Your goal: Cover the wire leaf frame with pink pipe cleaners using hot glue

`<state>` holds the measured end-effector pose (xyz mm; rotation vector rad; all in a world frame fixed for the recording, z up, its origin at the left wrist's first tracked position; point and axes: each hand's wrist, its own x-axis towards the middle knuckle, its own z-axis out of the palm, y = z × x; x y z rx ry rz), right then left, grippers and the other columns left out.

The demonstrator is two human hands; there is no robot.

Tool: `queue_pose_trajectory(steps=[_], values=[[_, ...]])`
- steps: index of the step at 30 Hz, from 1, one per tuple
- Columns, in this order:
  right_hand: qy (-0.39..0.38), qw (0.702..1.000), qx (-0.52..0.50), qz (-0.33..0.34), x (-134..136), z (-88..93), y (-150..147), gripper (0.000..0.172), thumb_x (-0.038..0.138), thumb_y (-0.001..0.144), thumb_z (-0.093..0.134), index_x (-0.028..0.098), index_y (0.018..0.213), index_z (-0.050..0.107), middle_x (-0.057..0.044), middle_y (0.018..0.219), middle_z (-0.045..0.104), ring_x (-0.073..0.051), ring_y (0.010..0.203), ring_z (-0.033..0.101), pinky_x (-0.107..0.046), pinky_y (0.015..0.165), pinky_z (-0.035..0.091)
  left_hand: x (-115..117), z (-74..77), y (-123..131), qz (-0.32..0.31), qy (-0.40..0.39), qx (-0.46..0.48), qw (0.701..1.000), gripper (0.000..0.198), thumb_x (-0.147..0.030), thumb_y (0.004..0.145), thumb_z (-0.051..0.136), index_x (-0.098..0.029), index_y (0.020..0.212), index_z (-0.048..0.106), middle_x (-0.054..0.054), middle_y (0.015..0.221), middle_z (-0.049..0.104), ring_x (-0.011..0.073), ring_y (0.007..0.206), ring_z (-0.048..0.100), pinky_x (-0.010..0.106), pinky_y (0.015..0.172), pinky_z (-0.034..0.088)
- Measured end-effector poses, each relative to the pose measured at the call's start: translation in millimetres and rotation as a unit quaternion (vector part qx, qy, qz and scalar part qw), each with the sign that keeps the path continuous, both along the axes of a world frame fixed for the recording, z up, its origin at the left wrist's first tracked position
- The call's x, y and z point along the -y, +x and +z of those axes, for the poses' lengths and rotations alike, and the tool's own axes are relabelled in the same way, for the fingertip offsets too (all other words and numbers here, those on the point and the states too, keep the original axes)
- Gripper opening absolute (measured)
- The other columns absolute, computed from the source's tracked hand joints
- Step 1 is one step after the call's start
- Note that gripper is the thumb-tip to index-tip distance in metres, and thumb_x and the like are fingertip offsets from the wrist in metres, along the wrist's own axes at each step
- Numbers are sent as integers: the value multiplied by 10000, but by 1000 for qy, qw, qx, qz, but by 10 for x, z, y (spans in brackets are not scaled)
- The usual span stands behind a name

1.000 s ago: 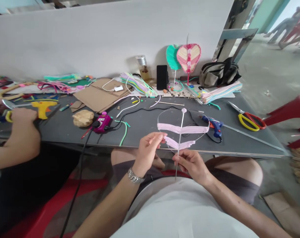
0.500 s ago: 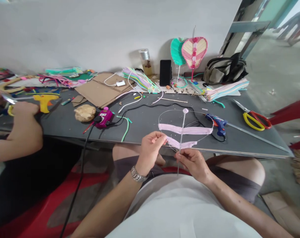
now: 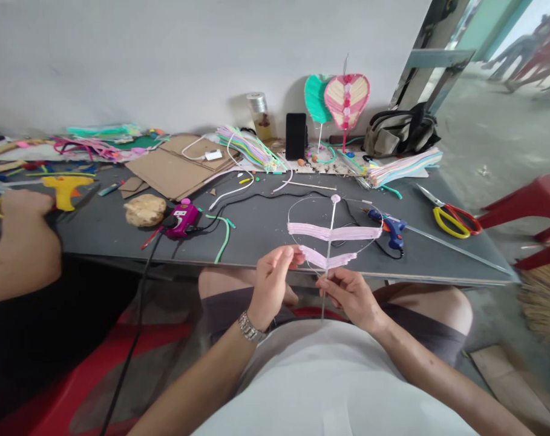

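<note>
A heart-shaped wire fan frame (image 3: 289,206) is held before me at the table's front edge. My right hand (image 3: 350,295) is closed on its stem near the bottom. Two pale pink bands of pipe cleaners cross the frame: a wide upper band (image 3: 356,233) and a shorter V-shaped lower band (image 3: 340,260). The fingertips of my left hand (image 3: 271,278) are closed at the left end of the lower band. A pale pink round piece (image 3: 335,198) tops the stem. Just behind the frame's right side lies a blue glue gun (image 3: 395,229) with a long clear stick.
Scissors (image 3: 454,219) lie at the right, near a pipe-cleaner bundle (image 3: 404,168). A purple power socket (image 3: 184,219), a stone-like lump (image 3: 145,211) and cardboard (image 3: 175,169) are on the left. Finished fans (image 3: 347,100) stand by the wall. A co-worker's hand (image 3: 25,206) is near a yellow glue gun (image 3: 66,191).
The view has shifted slightly, moving the scene to the left in the picture. My left fingers have shifted a little at the lower band's end; my right hand keeps its hold on the stem.
</note>
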<state>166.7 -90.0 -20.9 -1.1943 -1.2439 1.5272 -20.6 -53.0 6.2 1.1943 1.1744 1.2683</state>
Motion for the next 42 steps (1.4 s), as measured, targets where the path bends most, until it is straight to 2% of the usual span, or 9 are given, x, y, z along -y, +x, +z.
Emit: queue_pose_trajectory(steps=[10,17,21,27,31,33,35,37,42], values=[[6,1000,1,-11,-9,85,-17,481,643,851,716,186,725,633,13,627,569,-79,488,379,-241,449,270,9,-76,-15,69,27,21,997,363,-521,993,570,-187,1052,700,59,870,709,161,812,667,272,739,531],[-4,998,-23,-51,-29,50,83,457,615,837,750,186,728,631,36,599,537,-69,473,361,-232,429,266,96,557,-402,239,273,-15,932,233,-354,967,607,-207,814,703,8,712,647,151,650,601,307,644,518],[-13,997,-37,-60,-40,51,120,470,628,818,761,189,716,626,60,524,483,-68,454,328,-226,411,244,186,763,-552,224,413,-59,881,87,-155,840,707,-194,781,757,-6,674,669,159,626,615,320,630,505],[12,996,-45,-80,-33,75,132,486,634,804,769,187,698,611,14,630,602,-61,462,375,-222,399,242,332,321,-221,-22,206,-95,974,268,-288,1037,528,-196,789,573,-8,715,548,132,658,530,270,636,442],[12,996,-44,-76,-9,74,160,466,620,820,762,187,714,626,39,570,550,-63,456,349,-221,403,243,330,3,-9,-83,105,-142,981,444,-372,1077,383,-219,660,388,-41,586,407,114,538,392,257,552,352],[7,996,-45,-73,-1,70,169,455,614,829,757,189,726,631,64,513,486,-66,449,328,-220,407,245,303,-75,17,-124,76,-180,973,382,-364,1021,487,-213,672,453,-34,591,480,117,553,445,249,565,375],[4,996,-50,-70,1,65,167,450,614,830,757,193,733,629,81,483,443,-67,444,315,-219,410,243,272,-105,7,-148,64,-196,967,157,-328,915,623,-195,834,607,9,752,653,143,685,586,251,653,455],[2,996,-57,-67,-2,62,155,452,614,825,761,194,732,622,81,486,447,-65,445,314,-217,412,245,248,-104,-17,-150,45,-195,968,176,-320,866,662,-188,982,664,38,862,722,162,748,643,261,686,492],[13,996,-59,-61,-2,69,126,454,608,825,763,188,736,616,33,604,586,-58,463,349,-215,418,267,212,-65,-13,-103,-6,-182,978,375,-438,966,534,-197,679,555,-54,517,439,102,480,403,226,497,338]])
